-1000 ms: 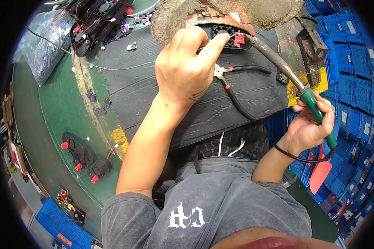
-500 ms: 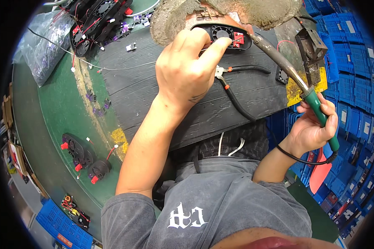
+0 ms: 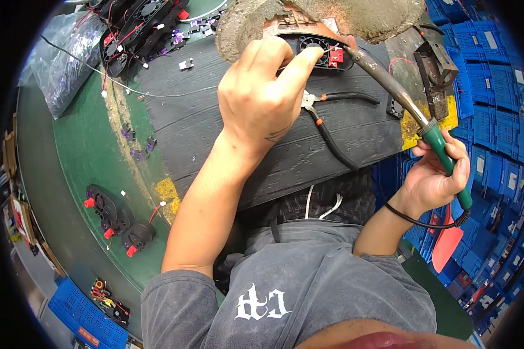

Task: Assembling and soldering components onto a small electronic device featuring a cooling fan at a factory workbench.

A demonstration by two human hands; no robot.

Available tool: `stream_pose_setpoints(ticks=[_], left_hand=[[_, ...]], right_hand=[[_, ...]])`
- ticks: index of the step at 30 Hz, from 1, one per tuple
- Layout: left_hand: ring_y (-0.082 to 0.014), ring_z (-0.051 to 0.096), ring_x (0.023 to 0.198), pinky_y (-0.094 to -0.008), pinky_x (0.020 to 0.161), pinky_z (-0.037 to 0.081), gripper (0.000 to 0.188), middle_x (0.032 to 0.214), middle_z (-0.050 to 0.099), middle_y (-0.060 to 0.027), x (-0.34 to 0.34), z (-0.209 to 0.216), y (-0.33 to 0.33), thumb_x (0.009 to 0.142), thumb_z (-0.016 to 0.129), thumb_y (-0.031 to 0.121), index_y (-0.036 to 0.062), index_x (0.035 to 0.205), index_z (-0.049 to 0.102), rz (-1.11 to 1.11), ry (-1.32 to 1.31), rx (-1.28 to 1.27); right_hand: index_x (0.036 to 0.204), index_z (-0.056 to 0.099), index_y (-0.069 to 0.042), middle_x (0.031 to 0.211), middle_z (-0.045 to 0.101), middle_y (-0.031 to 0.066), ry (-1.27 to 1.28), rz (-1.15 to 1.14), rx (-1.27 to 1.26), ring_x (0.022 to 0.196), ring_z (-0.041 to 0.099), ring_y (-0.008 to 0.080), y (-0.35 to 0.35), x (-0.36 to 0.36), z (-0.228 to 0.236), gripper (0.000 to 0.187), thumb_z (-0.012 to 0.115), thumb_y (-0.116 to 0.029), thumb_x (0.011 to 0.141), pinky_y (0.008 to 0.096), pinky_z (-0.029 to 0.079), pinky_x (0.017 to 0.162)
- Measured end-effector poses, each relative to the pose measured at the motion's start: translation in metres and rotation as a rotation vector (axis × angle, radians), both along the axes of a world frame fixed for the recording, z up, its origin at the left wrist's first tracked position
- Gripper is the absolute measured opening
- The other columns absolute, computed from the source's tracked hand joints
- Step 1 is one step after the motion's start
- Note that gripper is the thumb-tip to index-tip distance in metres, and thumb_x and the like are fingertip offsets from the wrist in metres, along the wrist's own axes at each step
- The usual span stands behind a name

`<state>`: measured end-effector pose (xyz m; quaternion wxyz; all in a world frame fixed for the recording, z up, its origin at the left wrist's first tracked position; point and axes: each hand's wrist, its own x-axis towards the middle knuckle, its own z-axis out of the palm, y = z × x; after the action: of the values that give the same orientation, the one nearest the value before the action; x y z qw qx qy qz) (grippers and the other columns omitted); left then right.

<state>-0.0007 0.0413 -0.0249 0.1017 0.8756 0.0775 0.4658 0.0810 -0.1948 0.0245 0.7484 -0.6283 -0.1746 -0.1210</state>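
Note:
My left hand [image 3: 259,90] is closed at the near side of a black fan housing [image 3: 313,44]. Thumb and fingers pinch a thin grey solder wire [image 3: 174,94], which comes in from the left; its end shows past the thumb, by a red part [image 3: 336,56] in the housing. In my right hand [image 3: 439,177] is a soldering iron [image 3: 395,92] with a green handle. Its tip reaches the housing's right end beside the red part; whether it touches cannot be made out. Below the housing lie pliers [image 3: 333,142] with black handles, partly behind my left hand.
A rough clay-like block [image 3: 384,20] stands behind the housing. A dark metal bracket [image 3: 435,67] is at the right, before stacked blue crates [image 3: 483,87]. Fan assemblies [image 3: 108,212] lie at left on the green surface, with a clear bag [image 3: 64,72] and more fans [image 3: 140,23] farther back.
The fan housing has shifted slightly to the right under my left fingers. The soldering iron's handle has moved slightly left and up. Both hands keep their grips.

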Motion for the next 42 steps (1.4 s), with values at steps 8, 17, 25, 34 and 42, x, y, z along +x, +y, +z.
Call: stream_pose_setpoints(ticks=[8,17,25,34,42], left_hand=[[-0.0159,0.050,0.062,-0.0278,0.053,0.043,0.023,0.069,0.046,-0.0012,0.002,0.001,-0.002,0.068,0.069,0.005,0.0139,0.090,0.071,-0.056,-0.041,-0.045],[-0.0142,0.052,0.066,-0.0267,0.053,0.046,0.020,0.072,0.046,0.0014,0.001,0.000,-0.001,0.067,0.067,0.010,0.0155,0.086,0.070,-0.019,-0.005,-0.029],[-0.0162,0.050,0.062,-0.0278,0.053,0.043,0.022,0.069,0.047,-0.0012,0.001,0.001,-0.001,0.069,0.070,0.006,0.0138,0.090,0.071,-0.043,-0.032,-0.071],[-0.0154,0.054,0.068,-0.0276,0.054,0.046,0.020,0.072,0.047,0.0010,0.002,-0.002,-0.003,0.068,0.066,0.011,0.0154,0.087,0.069,-0.048,0.011,0.001],[-0.0161,0.053,0.066,-0.0283,0.053,0.045,0.021,0.071,0.048,0.0001,0.001,-0.001,-0.003,0.068,0.067,0.009,0.0156,0.088,0.070,-0.060,0.025,-0.026]], right_hand=[[0.082,0.058,0.001,0.094,0.061,0.0190,-0.010,0.008,-0.038,0.061,0.063,0.0268,-0.003,0.001,0.002,0.037,0.040,-0.032,0.088,0.0291,0.051,0.045],[0.081,0.057,0.006,0.090,0.059,0.0218,-0.006,0.015,-0.018,0.057,0.062,0.0308,0.000,0.003,-0.002,0.037,0.040,-0.027,0.087,0.0336,0.054,0.044],[0.081,0.057,0.006,0.090,0.059,0.0217,-0.002,0.019,-0.021,0.057,0.062,0.0306,0.002,0.003,-0.001,0.037,0.041,-0.027,0.087,0.0340,0.054,0.044],[0.081,0.058,0.000,0.093,0.062,0.0188,0.023,0.012,0.021,0.061,0.062,0.0275,-0.005,0.002,0.004,0.037,0.041,-0.031,0.088,0.0294,0.051,0.045],[0.082,0.059,0.000,0.093,0.062,0.0183,0.024,0.021,-0.013,0.062,0.062,0.0268,-0.006,0.001,0.004,0.037,0.041,-0.032,0.089,0.0294,0.051,0.045]])
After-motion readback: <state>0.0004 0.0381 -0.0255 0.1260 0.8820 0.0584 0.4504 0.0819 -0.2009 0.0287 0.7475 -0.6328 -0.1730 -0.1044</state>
